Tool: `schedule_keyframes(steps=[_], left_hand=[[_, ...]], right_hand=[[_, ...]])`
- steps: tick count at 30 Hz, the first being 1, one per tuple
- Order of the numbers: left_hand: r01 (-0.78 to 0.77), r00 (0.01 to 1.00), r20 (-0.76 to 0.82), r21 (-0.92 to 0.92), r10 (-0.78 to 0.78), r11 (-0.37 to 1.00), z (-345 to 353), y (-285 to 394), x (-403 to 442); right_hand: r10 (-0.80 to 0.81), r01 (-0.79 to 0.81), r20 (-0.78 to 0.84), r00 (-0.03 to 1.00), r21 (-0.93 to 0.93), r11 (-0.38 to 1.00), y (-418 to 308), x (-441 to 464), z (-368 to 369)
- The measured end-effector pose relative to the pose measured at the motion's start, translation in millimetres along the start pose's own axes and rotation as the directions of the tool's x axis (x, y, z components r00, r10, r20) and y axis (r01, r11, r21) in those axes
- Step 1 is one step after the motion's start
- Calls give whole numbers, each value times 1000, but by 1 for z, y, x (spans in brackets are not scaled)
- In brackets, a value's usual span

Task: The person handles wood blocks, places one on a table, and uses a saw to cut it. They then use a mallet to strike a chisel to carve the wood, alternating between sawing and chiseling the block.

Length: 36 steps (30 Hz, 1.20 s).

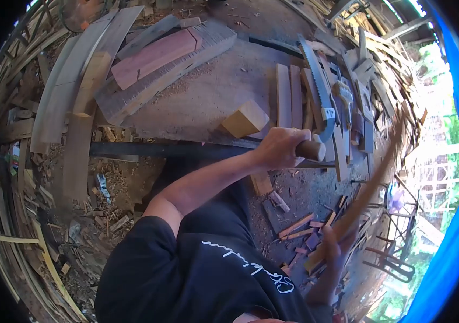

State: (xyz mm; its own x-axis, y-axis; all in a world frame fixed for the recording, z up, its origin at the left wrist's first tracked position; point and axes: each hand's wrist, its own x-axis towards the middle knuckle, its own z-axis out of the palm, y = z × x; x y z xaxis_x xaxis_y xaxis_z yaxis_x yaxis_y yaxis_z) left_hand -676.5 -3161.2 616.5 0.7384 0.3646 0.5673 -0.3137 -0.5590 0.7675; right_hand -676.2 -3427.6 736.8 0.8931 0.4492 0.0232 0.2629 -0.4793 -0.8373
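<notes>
My left hand [282,147] is closed around the wooden handle [311,151] of a saw, beside the bench's near edge. The saw's toothed blade [315,70] points away over several wooden pieces. At the lower right, my right hand [333,255], blurred, is closed on a long wooden strip [372,195], which slants up to the right. A yellowish wood block [246,119] sits on the bench [213,83], left of the saw handle. A reddish wood piece [156,57] lies on a thick grey beam [173,72] further left.
Long boards [70,81] stand at the left of the bench. A brush [343,96] lies right of the blade among wood pieces. Offcuts [305,229] and shavings litter the ground. A metal frame [391,264] is at the lower right, near a blue tarp [455,231].
</notes>
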Motion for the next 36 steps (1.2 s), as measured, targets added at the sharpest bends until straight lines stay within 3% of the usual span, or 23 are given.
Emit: schedule_keyframes(steps=[1, 3, 4, 5, 6, 7, 8, 10, 11, 12, 13, 14, 15, 16, 19, 20, 22, 23, 26, 28, 32, 34, 36], left_hand=[[9, 1000, 13, -26, -9, 1000, -1, 0, 3], [9, 1000, 14, -22, -9, 1000, -1, 0, 4], [16, 1000, 15, -14, -16, 1000, -1, 1, 3], [14, 1000, 27, -10, -14, 1000, -1, 1, 1], [21, 999, 36, 0, -21, 1000, 1, 2, 1], [20, 999, 37, 12, -21, 1000, 2, 1, 5], [6, 1000, 23, 27, -6, 1000, -2, -1, 13], [36, 999, 23, 23, -37, 999, -2, 1, 8], [41, 999, 30, 21, -42, 999, -2, 2, 7], [79, 997, 24, 4, -79, 997, -4, 3, 9], [114, 993, 16, -13, -114, 993, -6, 3, 11], [113, 993, 15, -11, -113, 994, -8, 2, 13], [95, 995, -22, -17, -96, 995, -10, 1, 14], [74, 996, -54, -24, -75, 997, -12, 1, 15], [75, 997, -22, -21, -76, 997, -15, -3, 19], [74, 997, 8, -29, -74, 997, -16, -6, 18], [166, 984, -18, -251, -176, 954, -22, -5, 24], [198, 977, -13, -310, -212, 930, -25, -2, 29], [245, 969, 33, -302, -247, 921, -30, -15, 32], [250, 968, 57, -227, -243, 941, -31, -19, 32], [292, 956, 55, -249, -288, 924, -26, -22, 26], [266, 964, 19, -145, -266, 953, -25, -23, 23], [280, 960, 30, -141, -279, 950, -20, -18, 20]], right_hand=[[2, -2, -8, 1000, 1, 1000, 1, -2, 1], [-238, 265, -119, 964, 345, 900, 6, -5, 4], [-235, 263, -121, 965, 351, 899, 13, 0, 9], [-126, 129, 171, 977, -8, 992, 21, 7, 17], [86, 76, 384, 919, -389, 918, 31, 10, 21], [19, 135, 347, 938, -415, 900, 42, 12, 16], [25, 99, 347, 938, -334, 937, 17, 17, 3], [-29, 32, 61, 998, -52, 998, 0, 10, -9], [-20, 23, 61, 998, -51, 998, -4, 9, -9], [-206, 215, -63, 977, 267, 940, -10, 12, -7], [-336, 411, -237, 912, 525, 745, -14, 15, -5], [-337, 412, -237, 911, 527, 743, -8, 20, 0], [-267, 248, 52, 962, 230, 941, 6, 25, 8], [-81, 126, 286, 955, -140, 982, 16, 28, 15], [-55, 118, 313, 948, -184, 976, 25, 39, 23], [-35, 91, 294, 955, -180, 979, 20, 40, 20], [42, -73, 213, 976, 142, 987, 3, 37, 9], [73, -102, 177, 982, 158, 982, 3, 37, 8], [47, -53, 30, 998, 294, 954, -4, 41, 10], [-130, 125, 1, 991, 279, 952, -14, 45, 2], [-249, 286, -142, 958, 440, 851, -19, 49, -10], [-303, 250, 82, 949, 391, 886, -3, 56, 11], [-262, 319, 427, 866, -67, 946, 16, 75, 42]])
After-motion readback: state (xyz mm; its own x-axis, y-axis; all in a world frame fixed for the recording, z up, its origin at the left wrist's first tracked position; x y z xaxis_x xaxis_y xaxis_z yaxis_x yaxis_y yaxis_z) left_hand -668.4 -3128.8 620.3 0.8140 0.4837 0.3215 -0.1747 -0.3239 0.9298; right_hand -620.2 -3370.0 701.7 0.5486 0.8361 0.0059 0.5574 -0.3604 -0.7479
